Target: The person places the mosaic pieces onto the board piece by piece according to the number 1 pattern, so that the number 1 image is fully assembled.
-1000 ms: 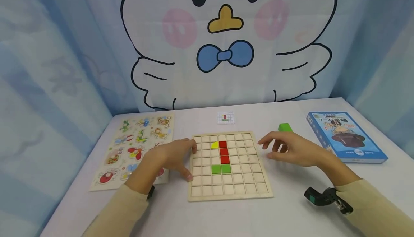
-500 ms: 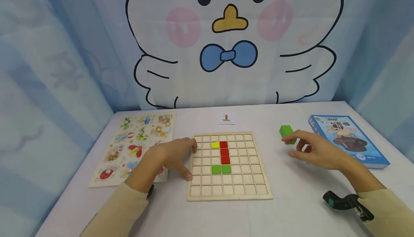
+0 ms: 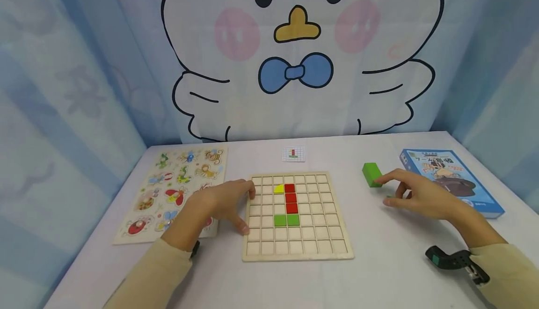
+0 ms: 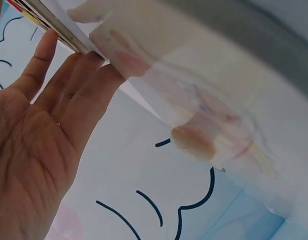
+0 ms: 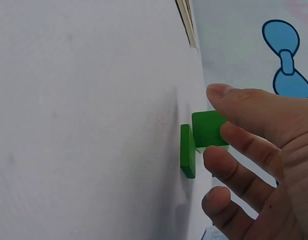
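Observation:
My left hand [image 3: 216,202] rests at the left edge of a wooden grid board [image 3: 320,248], thumb and fingers spread along the rim. Red tiles [image 3: 290,197] form a column on the board, with a yellow piece [image 3: 279,188] at its upper left and two green tiles [image 3: 286,220] at its foot. To the board's right, my right hand [image 3: 423,197] hovers with loosely bent fingers, index fingertip right at the near end of a green block [image 3: 371,174]. A flat green tile [image 5: 187,151] lies on the table beside that block, partly covered by the hand in the head view.
Behind the board lies a small card [image 3: 293,154] printed with a coloured grid pattern. A board with insect pictures [image 3: 143,213] is at the left, partly under my left forearm. A blue box [image 3: 456,178] stands at the right, and a printed curtain [image 3: 294,107] hangs behind the table [image 3: 379,271].
My right hand has moved rightward from beside the grid board to the green block. A small green tile now shows apart from the block, under that hand. The left hand has stayed put.

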`<state>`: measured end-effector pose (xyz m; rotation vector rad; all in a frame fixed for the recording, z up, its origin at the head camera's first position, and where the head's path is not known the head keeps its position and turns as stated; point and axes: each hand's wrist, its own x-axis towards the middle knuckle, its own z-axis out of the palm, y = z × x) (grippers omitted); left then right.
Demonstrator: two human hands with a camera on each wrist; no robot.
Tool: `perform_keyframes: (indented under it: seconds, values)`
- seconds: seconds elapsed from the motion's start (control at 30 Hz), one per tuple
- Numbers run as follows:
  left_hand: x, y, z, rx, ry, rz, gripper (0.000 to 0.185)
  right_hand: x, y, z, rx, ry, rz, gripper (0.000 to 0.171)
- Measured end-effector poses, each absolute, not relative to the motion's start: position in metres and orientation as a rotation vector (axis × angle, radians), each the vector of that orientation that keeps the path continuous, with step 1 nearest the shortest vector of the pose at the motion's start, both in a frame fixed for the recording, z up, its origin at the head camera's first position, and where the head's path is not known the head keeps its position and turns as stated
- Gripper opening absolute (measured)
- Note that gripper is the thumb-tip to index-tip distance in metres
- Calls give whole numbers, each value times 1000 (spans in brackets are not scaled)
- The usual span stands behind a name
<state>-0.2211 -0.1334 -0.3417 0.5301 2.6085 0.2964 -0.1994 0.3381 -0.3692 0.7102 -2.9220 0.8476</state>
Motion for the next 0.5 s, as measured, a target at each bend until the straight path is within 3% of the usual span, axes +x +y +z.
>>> perform_keyframes:
  seconds: [0.5]
  values:
    - [-219, -133, -343, 519, 2622, 336, 72, -194, 345, -373, 658, -3003, 801, 52]
